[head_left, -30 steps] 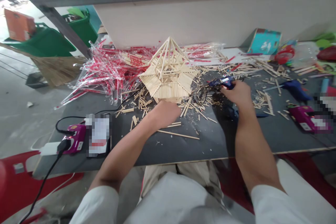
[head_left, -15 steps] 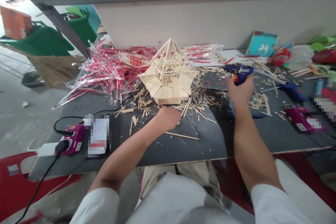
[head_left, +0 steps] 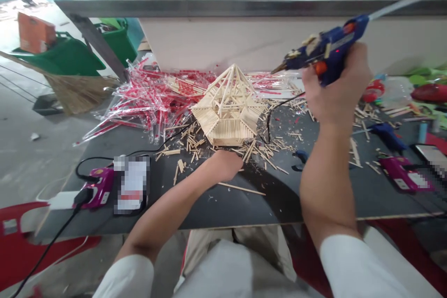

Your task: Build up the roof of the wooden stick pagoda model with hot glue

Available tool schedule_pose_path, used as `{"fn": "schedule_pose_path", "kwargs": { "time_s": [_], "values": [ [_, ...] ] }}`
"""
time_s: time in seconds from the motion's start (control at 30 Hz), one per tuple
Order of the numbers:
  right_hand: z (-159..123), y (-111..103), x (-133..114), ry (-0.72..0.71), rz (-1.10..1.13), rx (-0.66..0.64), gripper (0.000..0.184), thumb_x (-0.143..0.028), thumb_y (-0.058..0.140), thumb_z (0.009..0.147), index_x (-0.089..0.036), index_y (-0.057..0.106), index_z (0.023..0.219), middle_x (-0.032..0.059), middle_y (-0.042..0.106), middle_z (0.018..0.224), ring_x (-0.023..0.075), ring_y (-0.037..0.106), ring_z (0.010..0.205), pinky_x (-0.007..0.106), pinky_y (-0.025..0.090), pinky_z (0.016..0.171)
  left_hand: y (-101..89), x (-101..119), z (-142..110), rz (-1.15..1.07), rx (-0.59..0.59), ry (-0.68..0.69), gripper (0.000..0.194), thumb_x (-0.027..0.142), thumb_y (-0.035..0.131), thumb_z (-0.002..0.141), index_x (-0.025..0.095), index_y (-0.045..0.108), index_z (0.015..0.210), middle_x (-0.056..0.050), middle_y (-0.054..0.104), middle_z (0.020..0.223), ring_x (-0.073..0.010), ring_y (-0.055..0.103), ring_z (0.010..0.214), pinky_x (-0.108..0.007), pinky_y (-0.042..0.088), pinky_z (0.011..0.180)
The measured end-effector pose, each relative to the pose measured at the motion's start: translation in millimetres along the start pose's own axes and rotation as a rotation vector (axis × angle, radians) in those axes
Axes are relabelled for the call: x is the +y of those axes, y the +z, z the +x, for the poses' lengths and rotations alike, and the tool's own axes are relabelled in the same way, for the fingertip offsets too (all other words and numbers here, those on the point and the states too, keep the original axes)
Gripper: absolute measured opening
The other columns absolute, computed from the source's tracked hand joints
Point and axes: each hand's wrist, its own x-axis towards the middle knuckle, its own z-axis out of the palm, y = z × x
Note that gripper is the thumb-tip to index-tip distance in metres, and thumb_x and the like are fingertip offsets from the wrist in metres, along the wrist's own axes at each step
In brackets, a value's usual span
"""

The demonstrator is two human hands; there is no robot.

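The right hand (head_left: 338, 88), wrapped around the blue hot-glue gun (head_left: 333, 53), has just lifted it well above the table (head_left: 206, 209), apparently readying glue for the wooden-stick model (head_left: 232, 128) standing mid-table, while the left hand (head_left: 227, 165) hovers or rests just before it, grip hidden.

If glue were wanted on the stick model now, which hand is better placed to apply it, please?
Probably the right hand: it holds a blue glue gun, its nozzle angled down and left. The left hand is closer, just in front of the stick model, but without one.
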Motion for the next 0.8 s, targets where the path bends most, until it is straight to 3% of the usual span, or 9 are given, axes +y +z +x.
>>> {"fn": "schedule_pose_path", "kwargs": {
  "time_s": [0.13,0.27,0.33,0.57,0.8],
  "values": [
    [8,10,-34,-0.02,0.029,-0.075,0.03,-0.026,0.068,0.074,-0.026,0.053,0.101,0.0045,0.064,0.087,0.0232,0.06,0.078,0.038,0.047,0.077,-28.9,-10,-20,-0.062,-0.002,0.104,0.015,0.019,0.059,0.098,0.017,0.074,0.093,-0.008,0.08,0.099,-0.0222,0.075,0.093,-0.028,0.05,0.074],
    [3,12,-38,-0.015,0.027,-0.217,0.029,-0.03,0.069,0.081,-0.029,0.055,0.107,0.0086,0.068,0.104,0.0304,0.064,0.098,0.044,0.049,0.091,-60.5,-26,-48,-0.357,0.229,0.112,0.017,0.024,0.056,0.102,0.02,0.072,0.097,-0.001,0.077,0.088,-0.014,0.067,0.077,-0.025,0.044,0.071],
    [1,11,-34,-0.018,-0.008,-0.246,0.026,-0.034,0.068,0.085,-0.03,0.057,0.108,0.009,0.07,0.106,0.0323,0.065,0.102,0.046,0.051,0.092,-69.9,-36,-62,-0.425,0.345,0.043,0.014,0.026,0.06,0.101,0.02,0.073,0.098,0.0,0.076,0.087,-0.0122,0.066,0.075,-0.024,0.045,0.073],
    [-3,8,-38,-0.092,-0.063,-0.288,0.027,-0.038,0.068,0.088,-0.029,0.062,0.112,0.0102,0.073,0.111,0.0364,0.067,0.109,0.048,0.054,0.093,-68.9,-67,-83,-0.553,0.826,-0.26,0.018,0.038,0.073,0.089,0.02,0.074,0.092,0.0,0.069,0.073,-0.0123,0.06,0.062,-0.026,0.046,0.059],
    [-5,10,-43,-0.065,-0.003,-0.357,0.025,-0.043,0.062,0.094,-0.03,0.061,0.116,0.0119,0.07,0.117,0.039,0.063,0.115,0.054,0.05,0.1,-67.3,-75,-87,-0.596,0.929,-0.347,0.02,0.038,0.078,0.085,0.02,0.072,0.088,0.001,0.064,0.069,-0.011,0.056,0.059,-0.026,0.043,0.055]
  ]
}}
